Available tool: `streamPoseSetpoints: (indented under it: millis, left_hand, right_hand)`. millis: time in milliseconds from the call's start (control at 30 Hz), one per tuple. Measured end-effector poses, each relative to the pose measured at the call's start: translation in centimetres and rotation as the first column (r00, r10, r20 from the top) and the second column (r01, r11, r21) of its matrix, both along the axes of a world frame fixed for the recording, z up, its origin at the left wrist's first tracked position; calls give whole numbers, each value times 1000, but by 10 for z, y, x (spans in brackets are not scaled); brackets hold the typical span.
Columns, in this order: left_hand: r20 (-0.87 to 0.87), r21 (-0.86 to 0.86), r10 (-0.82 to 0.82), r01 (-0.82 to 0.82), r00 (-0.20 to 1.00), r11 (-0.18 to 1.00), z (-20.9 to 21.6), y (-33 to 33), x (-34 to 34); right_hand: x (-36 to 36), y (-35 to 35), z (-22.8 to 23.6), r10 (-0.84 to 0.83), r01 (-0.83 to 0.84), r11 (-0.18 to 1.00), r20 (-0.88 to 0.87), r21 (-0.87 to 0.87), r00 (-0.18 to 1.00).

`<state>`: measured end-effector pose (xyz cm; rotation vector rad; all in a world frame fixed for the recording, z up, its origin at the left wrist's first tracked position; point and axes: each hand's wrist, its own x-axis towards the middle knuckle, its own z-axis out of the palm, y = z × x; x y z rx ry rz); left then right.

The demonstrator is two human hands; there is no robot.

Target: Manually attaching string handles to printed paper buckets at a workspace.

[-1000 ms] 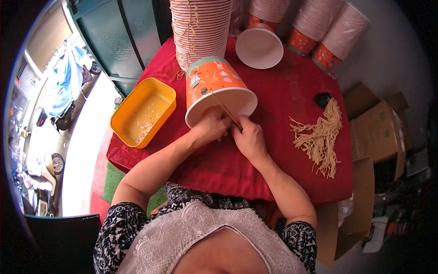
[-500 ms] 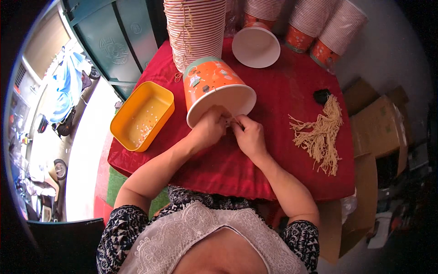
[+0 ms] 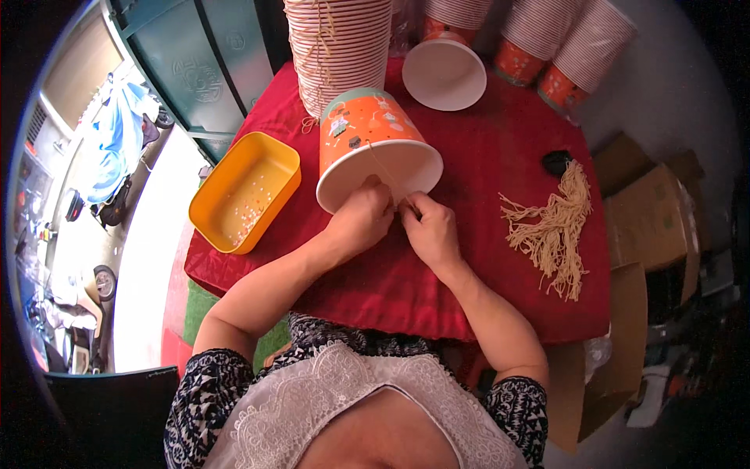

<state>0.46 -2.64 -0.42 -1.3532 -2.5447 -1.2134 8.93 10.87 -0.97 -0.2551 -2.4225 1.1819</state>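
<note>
An orange paper bucket (image 3: 373,117) with small printed figures and a green base band lies tilted on the table, its white mouth (image 3: 379,168) toward me. From a hole near its rim, a thin beige cord (image 3: 383,162) runs down across the mouth to my fingers. My left hand (image 3: 363,216) is closed at the lower rim, with curled fingers at the mouth and the cord at their tips. Right beside it, my right hand (image 3: 432,233) pinches the cord between thumb and forefinger. The cord's end is hidden by my fingers.
A yellow tray (image 3: 205,211) holding small pale pieces sits at left. Behind the bucket rises a tall bucket stack (image 3: 344,55); more stacks (image 3: 598,43) lean at the back right. A bundle of beige cords (image 3: 558,227) lies right on the red tablecloth (image 3: 469,285). Cardboard boxes (image 3: 648,215) stand beyond.
The bucket's mouth has tipped slightly upward, and the cord now stretches visibly across it from the rim. Both hands stay together at the mouth, the right one slightly further right.
</note>
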Motion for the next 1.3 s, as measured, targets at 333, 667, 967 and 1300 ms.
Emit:
streamPoseSetpoints:
  millis: [333, 667, 967, 1300]
  left_hand:
    - [17, -27, 8, -8, 1000, 1000, -2, 1, -3]
    - [61, -48, -42, 45, 997, 998, 1, 0, -3]
    - [60, 38, -54, 52, 997, 998, 0, 0, -2]
    - [17, 118, -36, 34, 999, 992, -6, 3, -7]
  right_hand:
    - [0, -2, -2, -11, 21, 994, -87, 109, 996]
    - [3, -5, 2, -24, 37, 989, -92, 146, 996]
    - [3, -4, 3, 35, -19, 986, -88, 166, 995]
    - [5, -4, 1, 95, -70, 977, -120, 199, 988]
